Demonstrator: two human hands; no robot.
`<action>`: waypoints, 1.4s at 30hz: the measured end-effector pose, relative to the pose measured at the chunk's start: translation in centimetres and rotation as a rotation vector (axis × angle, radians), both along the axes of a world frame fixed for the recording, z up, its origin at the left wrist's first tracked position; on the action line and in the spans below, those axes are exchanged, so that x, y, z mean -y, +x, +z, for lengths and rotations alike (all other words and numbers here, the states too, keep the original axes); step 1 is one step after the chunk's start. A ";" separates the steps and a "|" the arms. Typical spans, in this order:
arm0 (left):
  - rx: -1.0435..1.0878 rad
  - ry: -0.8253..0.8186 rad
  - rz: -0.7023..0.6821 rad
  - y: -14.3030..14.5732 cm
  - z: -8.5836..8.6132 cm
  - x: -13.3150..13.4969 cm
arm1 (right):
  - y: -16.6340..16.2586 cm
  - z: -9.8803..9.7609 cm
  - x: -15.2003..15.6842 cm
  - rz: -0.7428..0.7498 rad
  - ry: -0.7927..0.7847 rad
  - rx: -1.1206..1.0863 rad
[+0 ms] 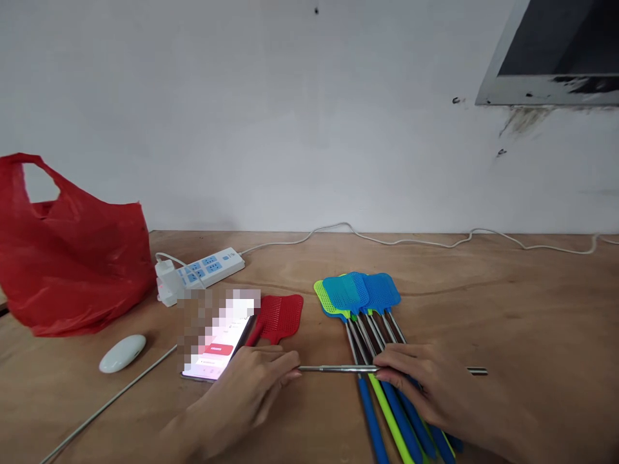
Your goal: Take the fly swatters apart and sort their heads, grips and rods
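Between my two hands a thin silver telescopic rod (338, 369) lies level, with thinner sections toward the left. My left hand (256, 380) pinches its left end, and my right hand (425, 383) grips it farther along. The rod's bare end sticks out to the right of that hand. Under the rod and my right hand rests a pile of blue and lime-green fly swatters (382, 293), their metal shafts and coloured handles pointing toward me. Just beyond my left hand are red fly swatter heads (284, 317); whether one joins the rod is hidden.
Left of my hands, a lit phone (220, 348) is partly blurred out. Behind it stands a white power strip (215, 267) with a plugged-in charger. A white oval case (122, 354), a pale cable (111, 403) and a red plastic bag (77, 258) occupy the wooden table's left side.
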State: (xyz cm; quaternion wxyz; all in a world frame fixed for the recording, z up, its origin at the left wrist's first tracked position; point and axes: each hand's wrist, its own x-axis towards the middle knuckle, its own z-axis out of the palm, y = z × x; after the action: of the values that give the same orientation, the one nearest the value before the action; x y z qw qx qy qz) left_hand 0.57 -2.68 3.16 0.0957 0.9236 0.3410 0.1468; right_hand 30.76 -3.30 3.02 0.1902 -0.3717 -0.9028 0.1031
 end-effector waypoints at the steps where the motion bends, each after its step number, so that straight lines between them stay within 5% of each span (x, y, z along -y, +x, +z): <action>1: 0.005 -0.019 -0.006 -0.3 -0.1 -0.1 | 0.3 -0.1 0.1 -0.011 -0.032 -0.021; 10: 0.014 -0.085 0.037 0.5 0.8 -0.1 | 0.2 -0.1 0.3 -0.030 -0.104 -0.092; 19: 0.041 -0.070 0.000 0.6 -0.5 0.3 | -2.7 0.0 1.0 -0.047 -0.109 -0.028; 26: 0.110 -0.111 0.084 -2.0 -0.1 -0.3 | 0.5 -0.1 -0.3 -0.149 -0.110 0.067; 31: 0.143 -0.110 0.062 -2.0 -0.7 -0.4 | 1.5 -0.2 -0.5 -0.068 0.091 0.136; 37: 0.061 -0.057 -0.027 0.7 -0.7 0.2 | -1.8 -0.2 0.3 -0.015 0.389 0.206; 42: 0.002 -0.029 0.027 1.3 -0.4 0.3 | -3.2 -0.1 0.5 -0.042 0.373 0.185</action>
State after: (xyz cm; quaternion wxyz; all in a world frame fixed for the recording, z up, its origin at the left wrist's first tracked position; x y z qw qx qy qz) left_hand 1.88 -2.93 2.74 0.1075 0.9171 0.3557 0.1442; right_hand 27.56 -3.78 2.96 0.1742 -0.3567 -0.9119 -0.1042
